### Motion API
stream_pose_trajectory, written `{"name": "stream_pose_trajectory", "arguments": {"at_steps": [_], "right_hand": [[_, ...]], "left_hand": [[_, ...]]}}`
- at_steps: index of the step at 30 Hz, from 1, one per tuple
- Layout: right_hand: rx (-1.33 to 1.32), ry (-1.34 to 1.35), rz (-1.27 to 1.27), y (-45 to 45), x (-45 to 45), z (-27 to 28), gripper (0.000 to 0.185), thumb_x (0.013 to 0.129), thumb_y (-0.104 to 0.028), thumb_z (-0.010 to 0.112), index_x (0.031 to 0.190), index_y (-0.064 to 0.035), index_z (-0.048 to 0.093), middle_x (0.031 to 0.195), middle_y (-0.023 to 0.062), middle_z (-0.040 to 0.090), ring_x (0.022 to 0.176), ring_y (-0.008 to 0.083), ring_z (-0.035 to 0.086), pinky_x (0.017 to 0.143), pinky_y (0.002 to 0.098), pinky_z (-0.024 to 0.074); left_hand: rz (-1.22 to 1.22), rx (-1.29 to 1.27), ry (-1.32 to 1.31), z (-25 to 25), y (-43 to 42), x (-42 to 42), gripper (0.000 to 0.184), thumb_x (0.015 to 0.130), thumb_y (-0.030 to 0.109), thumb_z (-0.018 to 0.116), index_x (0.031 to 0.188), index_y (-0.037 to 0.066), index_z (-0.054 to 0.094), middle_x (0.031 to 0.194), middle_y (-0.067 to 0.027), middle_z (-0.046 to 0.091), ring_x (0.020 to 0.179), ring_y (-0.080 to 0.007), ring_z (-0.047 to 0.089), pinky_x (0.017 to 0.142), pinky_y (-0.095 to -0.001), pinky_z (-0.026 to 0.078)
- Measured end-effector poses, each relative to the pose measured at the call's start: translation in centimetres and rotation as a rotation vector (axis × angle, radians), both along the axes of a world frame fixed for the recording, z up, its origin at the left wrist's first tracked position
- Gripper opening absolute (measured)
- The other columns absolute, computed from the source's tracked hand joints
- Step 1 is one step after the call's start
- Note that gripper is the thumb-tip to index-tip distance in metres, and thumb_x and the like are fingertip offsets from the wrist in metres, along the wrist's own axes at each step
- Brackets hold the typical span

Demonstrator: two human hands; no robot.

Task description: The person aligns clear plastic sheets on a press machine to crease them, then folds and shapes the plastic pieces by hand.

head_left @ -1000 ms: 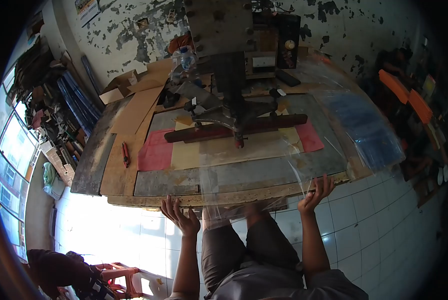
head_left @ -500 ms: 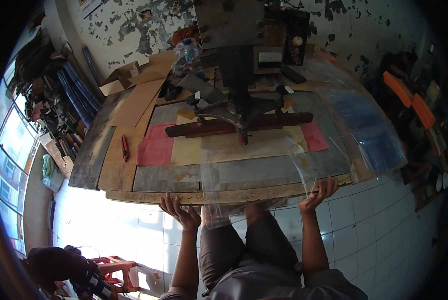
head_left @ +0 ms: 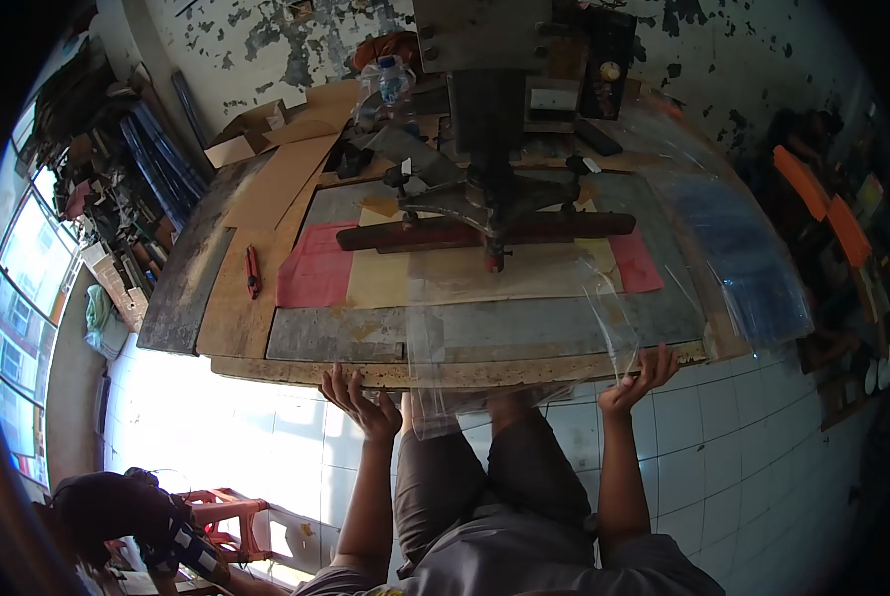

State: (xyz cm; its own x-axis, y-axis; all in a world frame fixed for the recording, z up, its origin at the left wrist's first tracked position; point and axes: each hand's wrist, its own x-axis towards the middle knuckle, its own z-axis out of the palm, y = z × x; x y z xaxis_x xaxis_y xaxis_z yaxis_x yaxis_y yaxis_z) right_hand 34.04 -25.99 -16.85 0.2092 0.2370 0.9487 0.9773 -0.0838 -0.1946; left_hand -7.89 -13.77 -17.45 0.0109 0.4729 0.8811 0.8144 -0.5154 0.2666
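Note:
My left hand (head_left: pixel 365 405) rests against the front edge of the wooden board (head_left: pixel 266 372), fingers spread and pointing up. Farther right along this edge is my right hand (head_left: pixel 641 380), also with its fingers apart, touching the edge beside a clear plastic sheet (head_left: pixel 443 343). The sheet lies over the middle of the board and hangs past its front. Beneath it is a grey plate (head_left: pixel 341 333) bearing a yellow piece (head_left: pixel 375 281) with pink ends (head_left: pixel 312 268). Over these stands a dark metal press head (head_left: pixel 485 129) with a long reddish bar (head_left: pixel 405 236).
A red cutter (head_left: pixel 253 271) lies on the left of the table. Cardboard (head_left: pixel 281 179) and a plastic bottle (head_left: pixel 393 84) are at the back. Bluish plastic sheets (head_left: pixel 753 268) cover the right end. Another person (head_left: pixel 117 517) bends beside a red stool (head_left: pixel 236 517) at lower left.
The view has shifted slightly, so the table sits a little higher in it. Both my hands stay at the board's edge. The person at lower left has bent over with an arm reaching down.

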Motion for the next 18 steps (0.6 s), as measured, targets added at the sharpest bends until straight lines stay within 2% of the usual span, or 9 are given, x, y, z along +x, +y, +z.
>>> {"name": "stream_pose_trajectory", "arguments": {"at_steps": [18], "right_hand": [[-0.014,0.017,0.007,-0.24,-0.33,0.42,0.050,0.111,-0.037,0.022,0.139,-0.0046,0.047,0.155,0.0234,0.038,0.148,0.0476,0.023,0.119,0.0662,0.0159]], "left_hand": [[-0.006,0.001,-0.007,-0.04,0.12,-0.01,0.050,0.103,0.037,0.046,0.143,0.008,0.040,0.156,-0.0250,0.035,0.148,-0.0503,0.025,0.117,-0.0698,0.018]]}}
